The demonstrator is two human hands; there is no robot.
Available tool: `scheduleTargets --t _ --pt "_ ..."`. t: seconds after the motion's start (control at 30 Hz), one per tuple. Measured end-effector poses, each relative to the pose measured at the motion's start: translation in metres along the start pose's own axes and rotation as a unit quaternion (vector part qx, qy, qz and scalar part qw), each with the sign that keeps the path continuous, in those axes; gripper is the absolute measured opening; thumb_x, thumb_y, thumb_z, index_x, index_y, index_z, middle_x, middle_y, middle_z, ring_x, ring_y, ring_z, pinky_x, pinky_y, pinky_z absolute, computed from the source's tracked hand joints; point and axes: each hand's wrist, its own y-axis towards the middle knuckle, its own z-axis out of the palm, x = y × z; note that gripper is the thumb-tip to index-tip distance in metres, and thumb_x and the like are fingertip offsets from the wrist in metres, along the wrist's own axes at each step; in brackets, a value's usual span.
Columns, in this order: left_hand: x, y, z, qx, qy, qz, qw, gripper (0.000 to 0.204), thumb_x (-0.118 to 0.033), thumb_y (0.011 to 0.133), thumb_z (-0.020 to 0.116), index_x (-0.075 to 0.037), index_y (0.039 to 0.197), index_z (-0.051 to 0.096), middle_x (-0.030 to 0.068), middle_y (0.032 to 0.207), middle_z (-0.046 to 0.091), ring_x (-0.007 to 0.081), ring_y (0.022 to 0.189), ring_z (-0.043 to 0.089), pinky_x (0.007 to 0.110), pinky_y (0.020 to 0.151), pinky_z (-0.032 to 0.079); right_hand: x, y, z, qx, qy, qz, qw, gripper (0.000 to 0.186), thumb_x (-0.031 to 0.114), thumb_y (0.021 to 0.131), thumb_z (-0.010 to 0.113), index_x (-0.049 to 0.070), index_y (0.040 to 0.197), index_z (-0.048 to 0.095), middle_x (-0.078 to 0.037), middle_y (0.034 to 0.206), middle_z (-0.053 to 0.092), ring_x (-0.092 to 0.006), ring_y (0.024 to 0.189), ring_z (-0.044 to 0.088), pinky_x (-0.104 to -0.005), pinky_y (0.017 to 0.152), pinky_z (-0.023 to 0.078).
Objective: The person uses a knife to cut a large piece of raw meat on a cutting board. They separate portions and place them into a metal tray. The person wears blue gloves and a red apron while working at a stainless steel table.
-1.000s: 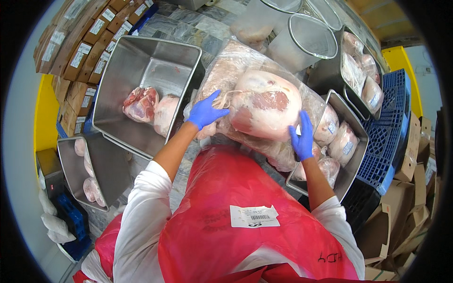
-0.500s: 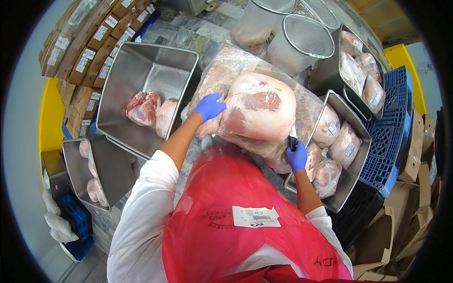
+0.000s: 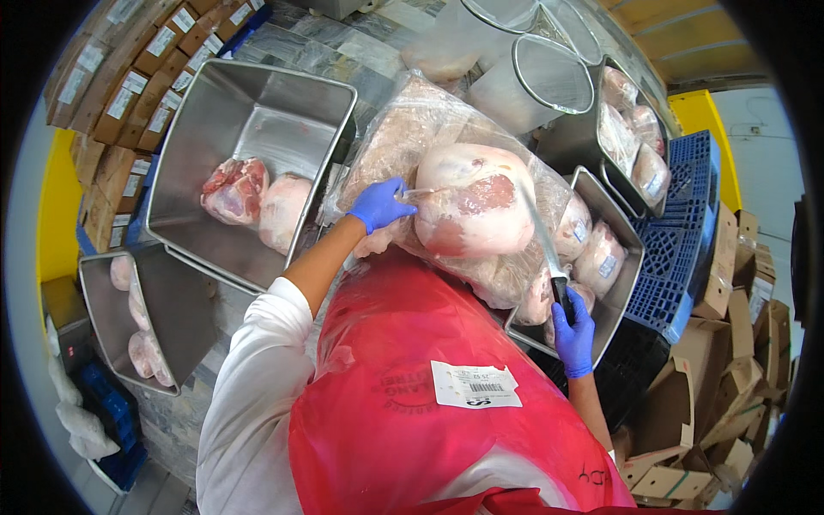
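A large pale pink cut of meat lies in clear plastic wrap on a heap of wrapped cuts in front of me. My left hand, in a blue glove, pinches the plastic at the meat's left side. In its blue glove, my right hand grips the black handle of a knife. Its blade points up along the right side of the meat. A red apron covers my front.
A big steel bin at the left holds two unwrapped cuts. A smaller steel pan sits lower left. Steel trays of wrapped meat stand at the right, beside a blue crate. Cardboard boxes are stacked far right.
My right hand has left the meat, dropped toward me and now holds a knife against the plastic. The left hand has shifted from lying flat on the meat to pinching the wrap.
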Motion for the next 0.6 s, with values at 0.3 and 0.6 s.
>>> scheduleTargets --t 0.3,0.6 --pt "0.019 0.017 0.010 -0.007 -0.005 0.113 0.994 0.029 -0.031 0.094 0.061 -0.008 0.111 0.066 0.0241 0.102 0.071 0.0452 0.097 0.067 0.053 0.084 0.053 0.199 0.031 -0.013 0.155 -0.230 -0.096 0.956 0.045 0.010 0.086 0.073 0.013 0.131 0.067 -0.018 0.093 0.070 -0.0353 0.080 0.071 -0.0402 0.071 0.056" --pt "0.029 0.016 0.013 -0.041 -0.044 0.115 0.992 0.022 -0.027 0.097 0.052 -0.008 0.100 0.062 0.0249 0.094 0.069 0.0479 0.089 0.066 0.058 0.077 0.052 0.309 0.089 0.017 0.245 -0.443 -0.173 0.845 0.032 0.023 0.090 0.063 0.019 0.121 0.072 -0.019 0.079 0.070 -0.0374 0.072 0.069 -0.0490 0.063 0.055"
